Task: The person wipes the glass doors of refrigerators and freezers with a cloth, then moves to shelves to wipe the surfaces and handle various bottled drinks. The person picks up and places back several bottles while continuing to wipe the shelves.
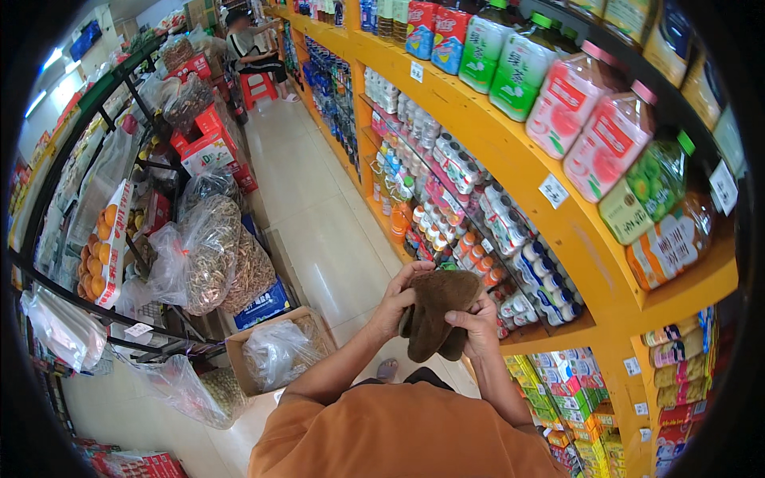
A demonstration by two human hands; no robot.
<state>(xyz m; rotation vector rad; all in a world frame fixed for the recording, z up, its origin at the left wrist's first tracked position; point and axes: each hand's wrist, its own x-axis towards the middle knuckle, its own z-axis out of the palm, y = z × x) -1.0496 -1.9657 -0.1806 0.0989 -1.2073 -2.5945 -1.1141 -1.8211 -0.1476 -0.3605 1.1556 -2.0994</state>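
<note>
A brown cloth (445, 308), soft and folded over on itself, is held up in front of my chest by both hands. My left hand (401, 302) grips its left edge, with the fingers partly tucked behind the folds. On the other side, my right hand (478, 325) pinches it with the thumb on top; its other fingers are mostly hidden behind the cloth. Folds hang down between the hands. Just beyond the cloth and to its right stand packs of small bottles (490, 278) on the lower shelves.
Yellow shelving (574, 239) with drink bottles (609, 143) curves along the right. Left of the tiled aisle (305, 185) are plastic bags of dried goods (209, 257), an open cardboard box (239, 364) and a tray of oranges (98, 257). A person (254, 51) sits on a red stool (257, 88) farther up.
</note>
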